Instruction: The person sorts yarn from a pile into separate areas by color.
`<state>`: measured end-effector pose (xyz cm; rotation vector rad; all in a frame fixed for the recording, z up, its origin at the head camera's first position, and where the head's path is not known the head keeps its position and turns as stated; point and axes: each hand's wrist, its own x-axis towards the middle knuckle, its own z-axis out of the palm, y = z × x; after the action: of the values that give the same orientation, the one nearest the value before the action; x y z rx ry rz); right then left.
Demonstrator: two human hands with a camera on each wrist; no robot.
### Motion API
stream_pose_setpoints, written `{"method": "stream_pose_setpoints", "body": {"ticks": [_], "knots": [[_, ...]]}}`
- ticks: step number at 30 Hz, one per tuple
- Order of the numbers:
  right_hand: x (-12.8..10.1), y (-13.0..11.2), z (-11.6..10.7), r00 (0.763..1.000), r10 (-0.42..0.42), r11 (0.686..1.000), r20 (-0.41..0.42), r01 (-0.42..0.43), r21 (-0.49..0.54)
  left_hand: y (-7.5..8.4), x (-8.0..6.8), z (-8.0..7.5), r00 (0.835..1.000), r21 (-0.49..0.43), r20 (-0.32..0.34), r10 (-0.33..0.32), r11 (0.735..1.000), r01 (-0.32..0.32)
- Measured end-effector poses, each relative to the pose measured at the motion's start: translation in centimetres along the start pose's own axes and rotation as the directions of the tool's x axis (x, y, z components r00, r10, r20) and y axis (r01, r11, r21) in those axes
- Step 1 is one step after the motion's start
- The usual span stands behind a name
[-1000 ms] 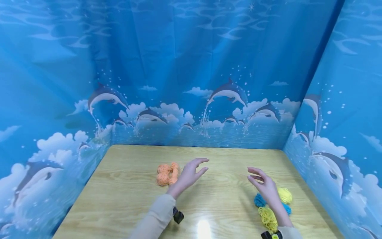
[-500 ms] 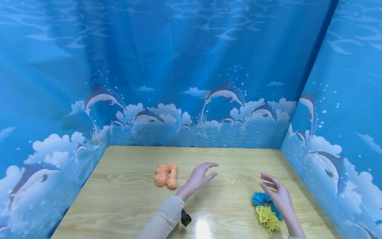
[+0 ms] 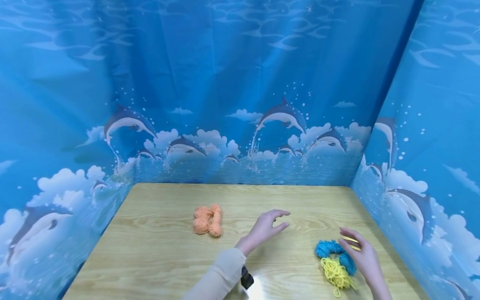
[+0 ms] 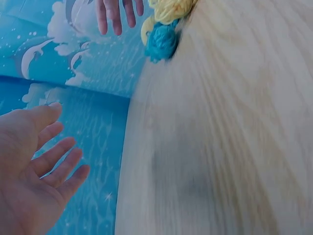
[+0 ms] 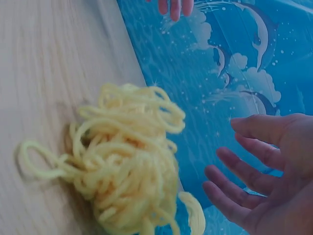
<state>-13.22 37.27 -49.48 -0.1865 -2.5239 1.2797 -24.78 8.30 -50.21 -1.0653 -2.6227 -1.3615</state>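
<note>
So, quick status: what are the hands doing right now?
Left hand open, over bare table. Right hand open beside yellow yarn and blue yarn, holding nothing. Orange yarn lies apart. Nothing in the way.

Beige sleeve [image 3: 221,279], black wrist-worn camera [image 3: 246,278]

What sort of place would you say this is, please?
Probably a staged recording booth, not a home or workshop. A wooden table is walled on three sides by a blue dolphin-print backdrop, and it bears only small yarn bundles: orange, blue and yellow.
</note>
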Motion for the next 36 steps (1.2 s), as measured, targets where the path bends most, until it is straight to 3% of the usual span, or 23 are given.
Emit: {"method": "stream_pose_setpoints", "body": {"ticks": [7, 23, 30, 36], "knots": [[-0.3, 1.0, -0.7, 0.995, 0.097, 0.993, 0.036, -0.094, -0.077, 0.9, 0.7, 2.2, 0.998, 0.008, 0.052, 0.031, 0.999, -0.032], [-0.7, 2.5, -1.8, 0.968, 0.227, 0.952, 0.104, -0.198, -0.235, 2.6, 1.5, 7.1, 0.989, 0.013, 0.147, 0.003, 1.0, -0.005], [-0.8, 3.4, -2.4, 0.956, 0.267, 0.925, 0.124, -0.218, -0.313, 3.1, 1.7, 9.0, 0.98, -0.06, 0.199, -0.028, 0.997, 0.041], [-1.0, 4.0, -2.4, 0.939, 0.3, 0.916, 0.17, -0.233, -0.327, 3.4, 1.8, 10.4, 0.981, -0.038, 0.181, -0.067, 0.996, 0.075]]}}
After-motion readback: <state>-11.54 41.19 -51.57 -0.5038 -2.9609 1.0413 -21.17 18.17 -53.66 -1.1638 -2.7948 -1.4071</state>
